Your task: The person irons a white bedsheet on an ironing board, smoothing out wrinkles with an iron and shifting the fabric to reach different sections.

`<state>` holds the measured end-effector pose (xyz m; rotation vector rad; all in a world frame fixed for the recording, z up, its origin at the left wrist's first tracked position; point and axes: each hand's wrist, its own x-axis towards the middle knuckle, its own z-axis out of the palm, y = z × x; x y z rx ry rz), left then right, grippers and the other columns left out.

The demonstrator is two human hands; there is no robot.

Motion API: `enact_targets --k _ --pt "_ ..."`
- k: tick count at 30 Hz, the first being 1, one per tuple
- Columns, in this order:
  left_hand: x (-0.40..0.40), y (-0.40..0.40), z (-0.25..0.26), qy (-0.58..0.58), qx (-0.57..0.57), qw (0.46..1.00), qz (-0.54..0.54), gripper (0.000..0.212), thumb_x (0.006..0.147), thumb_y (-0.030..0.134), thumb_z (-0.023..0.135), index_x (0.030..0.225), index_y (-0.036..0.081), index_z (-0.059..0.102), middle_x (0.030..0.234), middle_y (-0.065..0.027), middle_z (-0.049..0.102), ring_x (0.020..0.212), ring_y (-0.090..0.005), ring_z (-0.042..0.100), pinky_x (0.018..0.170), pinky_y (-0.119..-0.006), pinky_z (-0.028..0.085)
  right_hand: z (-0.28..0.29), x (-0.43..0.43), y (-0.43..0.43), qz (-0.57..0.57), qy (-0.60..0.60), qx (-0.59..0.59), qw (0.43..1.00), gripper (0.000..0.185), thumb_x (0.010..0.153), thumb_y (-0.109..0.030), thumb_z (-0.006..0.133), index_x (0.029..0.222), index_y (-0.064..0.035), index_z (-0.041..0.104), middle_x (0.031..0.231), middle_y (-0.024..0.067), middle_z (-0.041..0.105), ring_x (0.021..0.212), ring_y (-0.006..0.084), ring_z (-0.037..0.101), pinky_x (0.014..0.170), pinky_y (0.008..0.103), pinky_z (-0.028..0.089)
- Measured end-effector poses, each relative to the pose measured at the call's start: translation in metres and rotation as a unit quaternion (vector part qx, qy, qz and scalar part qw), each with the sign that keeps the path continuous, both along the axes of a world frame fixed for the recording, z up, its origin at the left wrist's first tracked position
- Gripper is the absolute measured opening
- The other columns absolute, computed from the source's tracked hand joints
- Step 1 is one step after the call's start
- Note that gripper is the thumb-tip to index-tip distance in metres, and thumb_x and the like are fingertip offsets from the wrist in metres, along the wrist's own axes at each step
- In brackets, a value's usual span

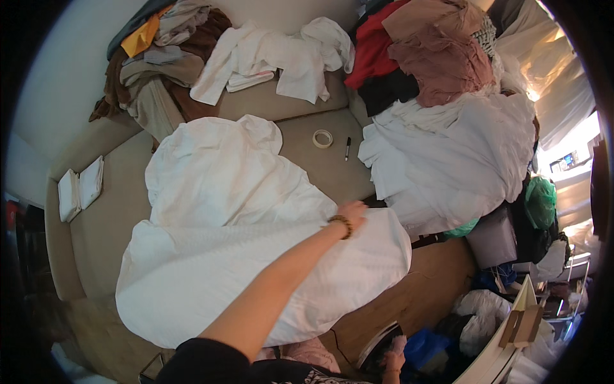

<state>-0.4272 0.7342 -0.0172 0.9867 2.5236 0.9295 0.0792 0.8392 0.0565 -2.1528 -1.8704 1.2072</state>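
Observation:
A large white cloth (230, 269), probably a sheet, spreads in front of me. Its nearer part lies fairly smooth with a rounded outline, while the far part is bunched in folds on the sofa; whatever supports it is hidden. My left hand (352, 216), with a beaded bracelet at the wrist, reaches across and rests on the cloth near its right end, fingers blurred but apparently stretched out. Low at the right, my right hand (394, 360) grips what looks like a clothes iron (376, 348), tilted up, beside the cloth and apart from it.
A beige sofa (316, 173) carries a tape roll (323, 138), a black marker (348, 149) and folded white cloths (80, 188). Heaped fabrics (441, 53) and a white cloth pile (451, 153) stand at the right. Bags and a cardboard piece (521, 326) crowd the lower right; a cord (339, 348) crosses the floor.

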Motion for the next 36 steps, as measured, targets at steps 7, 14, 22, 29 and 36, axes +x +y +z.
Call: enact_targets --k 7,14,22,29,36 --pt "-0.022 0.163 -0.034 -0.044 -0.022 0.967 -0.249 0.027 0.078 0.024 0.06 0.105 0.021 0.061 0.108 -0.01 0.059 0.098 -0.0275 0.057 0.079 -0.044 0.045 0.019 -0.027 0.022 0.018 -0.019 -0.02 0.999 0.043 0.056 -0.005 0.058 0.098 0.0043 0.057 0.069 0.0089 0.058 0.05 0.0216 0.056 0.045 0.0314 0.046" --pt "-0.03 0.215 -0.075 -0.005 -0.042 0.947 -0.317 0.016 0.078 0.018 0.056 0.085 0.006 0.064 0.086 -0.0123 0.064 0.085 -0.0294 0.061 0.074 -0.041 0.048 0.022 -0.039 0.037 0.02 -0.018 -0.034 0.999 0.044 0.056 -0.005 0.058 0.099 0.0041 0.057 0.071 0.0083 0.058 0.052 0.0207 0.056 0.046 0.0307 0.046" --pt "-0.087 0.207 -0.009 0.282 0.098 0.929 -0.218 0.017 0.081 0.015 0.048 0.093 0.006 0.056 0.103 -0.0096 0.055 0.089 -0.028 0.059 0.077 -0.042 0.047 0.024 -0.036 0.039 0.015 0.0 -0.026 1.0 0.044 0.057 -0.006 0.058 0.1 0.004 0.057 0.072 0.0075 0.059 0.054 0.0198 0.057 0.048 0.0298 0.046" --pt "-0.096 0.166 -0.013 0.049 0.023 0.982 -0.18 0.015 0.082 0.015 0.048 0.089 0.008 0.059 0.105 -0.0087 0.054 0.088 -0.0246 0.059 0.076 -0.039 0.048 0.022 -0.019 0.031 0.04 0.034 0.011 0.999 0.045 0.057 -0.006 0.058 0.1 0.0038 0.057 0.073 0.0069 0.059 0.056 0.0189 0.057 0.05 0.0291 0.046" --pt "-0.116 -0.047 -0.034 -0.246 -0.374 0.854 -0.267 0.053 0.075 0.052 0.058 0.105 0.009 0.063 0.105 -0.0122 0.061 0.092 -0.0243 0.057 0.082 -0.039 0.044 0.022 -0.029 0.025 0.137 0.163 0.065 0.975 0.045 0.057 -0.006 0.058 0.101 0.0037 0.057 0.074 0.0062 0.059 0.058 0.0181 0.058 0.052 0.0283 0.047"
